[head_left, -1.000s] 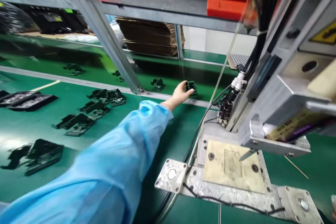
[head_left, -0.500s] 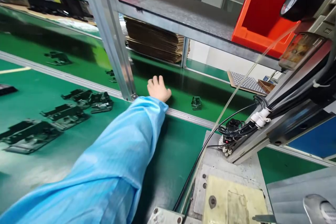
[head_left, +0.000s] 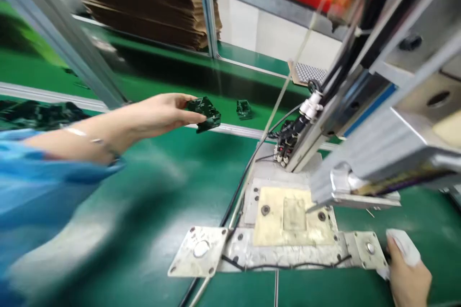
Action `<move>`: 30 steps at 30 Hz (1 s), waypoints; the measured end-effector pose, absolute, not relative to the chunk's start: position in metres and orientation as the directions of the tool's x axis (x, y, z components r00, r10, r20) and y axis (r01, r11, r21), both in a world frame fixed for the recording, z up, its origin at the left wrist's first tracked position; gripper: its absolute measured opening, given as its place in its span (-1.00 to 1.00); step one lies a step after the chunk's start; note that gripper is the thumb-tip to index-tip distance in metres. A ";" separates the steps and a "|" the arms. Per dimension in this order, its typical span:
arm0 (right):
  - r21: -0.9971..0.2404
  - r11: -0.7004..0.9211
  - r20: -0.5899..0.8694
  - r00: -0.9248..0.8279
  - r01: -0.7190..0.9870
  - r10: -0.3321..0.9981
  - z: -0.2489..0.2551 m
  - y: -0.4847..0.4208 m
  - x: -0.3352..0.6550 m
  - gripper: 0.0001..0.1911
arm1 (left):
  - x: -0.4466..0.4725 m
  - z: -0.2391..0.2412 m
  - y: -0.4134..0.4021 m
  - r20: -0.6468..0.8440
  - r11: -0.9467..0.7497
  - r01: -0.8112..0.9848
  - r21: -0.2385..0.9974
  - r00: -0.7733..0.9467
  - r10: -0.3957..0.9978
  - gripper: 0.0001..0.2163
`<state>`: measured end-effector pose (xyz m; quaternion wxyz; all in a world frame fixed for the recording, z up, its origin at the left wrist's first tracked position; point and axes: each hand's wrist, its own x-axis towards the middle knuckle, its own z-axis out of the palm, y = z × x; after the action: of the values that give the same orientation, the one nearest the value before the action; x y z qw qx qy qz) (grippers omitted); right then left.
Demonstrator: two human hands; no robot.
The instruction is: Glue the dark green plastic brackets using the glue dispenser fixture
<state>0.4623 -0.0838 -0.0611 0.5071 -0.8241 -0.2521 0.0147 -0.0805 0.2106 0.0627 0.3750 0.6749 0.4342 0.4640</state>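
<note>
Fingers of the left hand [head_left: 158,115] are closed on a small black plastic part [head_left: 204,114], held in the air over the aluminium rail [head_left: 237,129] at the near edge of the far green conveyor belt [head_left: 262,105]. A second black part [head_left: 244,109] lies on that belt just to the right. The right hand [head_left: 408,280], at the near right, grips a white object [head_left: 403,245] of unclear kind beside the right end of the metal base plate [head_left: 201,249], which carries a tan fixture block [head_left: 293,216] under the press head [head_left: 360,172].
</note>
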 end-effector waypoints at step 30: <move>-0.986 -0.043 0.124 0.885 0.160 0.448 -0.063 -0.083 0.454 -0.54 | 0.116 0.028 0.050 0.028 -0.412 0.572 0.709 0.561 0.827 -0.42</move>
<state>0.4540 -0.0825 -0.0634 0.6583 -0.7136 -0.2131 0.1095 0.1157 0.0497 0.0279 0.3333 0.8181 0.4277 0.1913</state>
